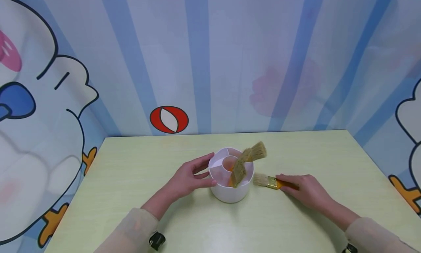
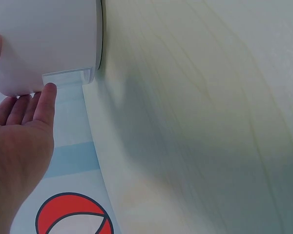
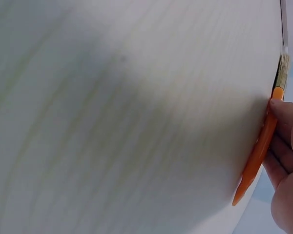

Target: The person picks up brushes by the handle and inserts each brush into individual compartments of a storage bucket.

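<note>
A white round divided organizer (image 1: 230, 194) stands on the table, with a small round cup in its middle and compartments around it. Two paintbrushes (image 1: 239, 170) lean in it, bristles up and tilted right; their lower handles are mostly hidden. My left hand (image 1: 187, 178) holds the organizer from the left, thumb at the near rim and fingers at the far side. In the left wrist view, the fingertips touch its white wall (image 2: 49, 39). To the right, my right hand (image 1: 306, 191) pinches a third paintbrush (image 3: 259, 151) by its orange handle, low over the table, bristles toward the organizer.
The pale wood-grain table (image 1: 131, 161) ends at a striped blue backdrop (image 1: 223, 63) with cartoon figures at both sides. A red and white ball (image 1: 154, 119) is printed on the backdrop, behind the table's back edge.
</note>
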The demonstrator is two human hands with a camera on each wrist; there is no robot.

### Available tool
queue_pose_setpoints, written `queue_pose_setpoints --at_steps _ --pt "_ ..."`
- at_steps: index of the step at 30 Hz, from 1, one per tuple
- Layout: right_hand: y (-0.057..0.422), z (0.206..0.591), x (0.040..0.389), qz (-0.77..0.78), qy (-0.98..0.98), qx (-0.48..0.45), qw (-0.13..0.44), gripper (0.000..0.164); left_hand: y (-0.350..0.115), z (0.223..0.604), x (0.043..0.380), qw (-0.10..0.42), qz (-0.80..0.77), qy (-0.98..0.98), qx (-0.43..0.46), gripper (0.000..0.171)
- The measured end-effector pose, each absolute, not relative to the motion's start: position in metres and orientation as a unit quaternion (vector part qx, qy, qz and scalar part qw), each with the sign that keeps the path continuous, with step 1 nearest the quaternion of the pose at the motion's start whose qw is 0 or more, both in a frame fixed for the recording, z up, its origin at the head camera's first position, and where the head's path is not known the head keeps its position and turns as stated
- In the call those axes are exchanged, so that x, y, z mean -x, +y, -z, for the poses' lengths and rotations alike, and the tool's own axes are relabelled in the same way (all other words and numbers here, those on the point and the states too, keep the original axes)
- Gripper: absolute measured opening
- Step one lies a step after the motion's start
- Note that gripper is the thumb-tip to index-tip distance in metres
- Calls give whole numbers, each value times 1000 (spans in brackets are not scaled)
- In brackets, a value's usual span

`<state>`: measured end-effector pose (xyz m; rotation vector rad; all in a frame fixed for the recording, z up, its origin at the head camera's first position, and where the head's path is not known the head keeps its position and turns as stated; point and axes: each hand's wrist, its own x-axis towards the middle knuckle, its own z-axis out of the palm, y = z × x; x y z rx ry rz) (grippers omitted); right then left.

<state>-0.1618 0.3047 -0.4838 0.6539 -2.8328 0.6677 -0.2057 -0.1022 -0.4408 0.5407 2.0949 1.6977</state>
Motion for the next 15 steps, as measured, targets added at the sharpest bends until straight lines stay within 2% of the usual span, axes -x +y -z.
queue_pose_setpoints --at_steps 15 --pt "304 477 163 -193 -945 -241 105 29 -102 441 205 193 -604 749 -191 87"
